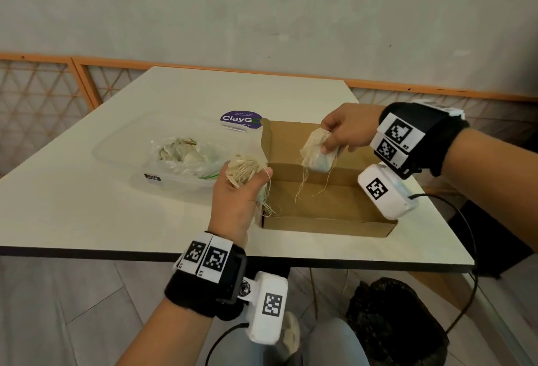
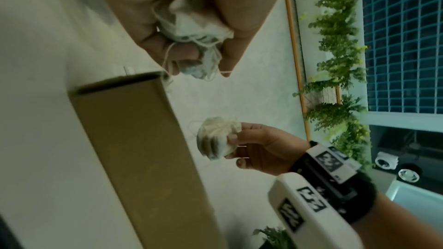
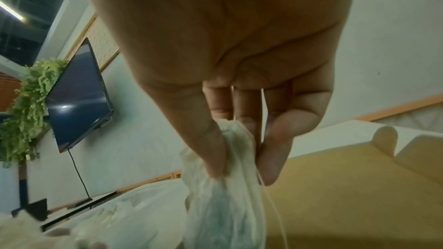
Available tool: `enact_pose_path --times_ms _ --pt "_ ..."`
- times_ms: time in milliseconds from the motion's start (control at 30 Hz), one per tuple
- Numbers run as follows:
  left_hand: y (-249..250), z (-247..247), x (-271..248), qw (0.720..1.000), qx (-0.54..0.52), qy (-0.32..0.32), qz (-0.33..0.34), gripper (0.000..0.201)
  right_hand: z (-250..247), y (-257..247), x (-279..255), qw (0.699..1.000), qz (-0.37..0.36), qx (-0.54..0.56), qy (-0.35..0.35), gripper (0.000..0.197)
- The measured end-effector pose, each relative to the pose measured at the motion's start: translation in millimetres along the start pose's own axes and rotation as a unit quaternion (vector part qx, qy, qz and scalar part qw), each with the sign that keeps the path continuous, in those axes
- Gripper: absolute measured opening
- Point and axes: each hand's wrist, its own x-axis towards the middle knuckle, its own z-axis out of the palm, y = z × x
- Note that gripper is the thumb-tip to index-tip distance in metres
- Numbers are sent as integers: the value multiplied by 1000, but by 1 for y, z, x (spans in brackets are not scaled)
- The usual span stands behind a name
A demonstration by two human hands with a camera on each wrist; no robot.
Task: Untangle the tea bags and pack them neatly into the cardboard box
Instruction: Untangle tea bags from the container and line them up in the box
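An open brown cardboard box (image 1: 326, 214) lies on the white table, its inside bare. My left hand (image 1: 241, 188) grips a tangled clump of tea bags (image 1: 244, 170) with loose strings, just left of the box's near-left corner; the same clump (image 2: 191, 25) fills the left wrist view. My right hand (image 1: 340, 133) pinches a second bunch of tea bags (image 1: 316, 151) by the top, held above the box's back half with strings dangling into it. From the right wrist, the thumb and fingers (image 3: 215, 150) squeeze that bunch (image 3: 225, 205).
A clear plastic tub (image 1: 174, 159) with more tea bags in a plastic bag stands left of the box. Its lid with a purple sticker (image 1: 240, 119) lies behind. The table's front edge (image 1: 203, 255) runs below my left wrist. A dark bag (image 1: 390, 322) sits on the floor.
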Motion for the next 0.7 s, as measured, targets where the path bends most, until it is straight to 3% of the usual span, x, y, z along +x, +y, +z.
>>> enact_pose_path --times_ms 133,300,433,533,700 --pt "0 -3 9 998 56 1 31 27 16 1 1 998 -2 42 -38 13" --pt "-4 0 15 996 88 -28 9 39 30 -13 8 988 1 83 -128 10" --pt "-18 1 15 995 85 -40 -40 39 47 -22 24 994 15 4 -111 22" --pt "-25 -1 15 994 74 -34 -70 45 54 -23 36 991 48 47 -114 8" --pt "-26 -3 20 993 64 -30 -96 54 52 -25 51 985 76 88 -129 19"
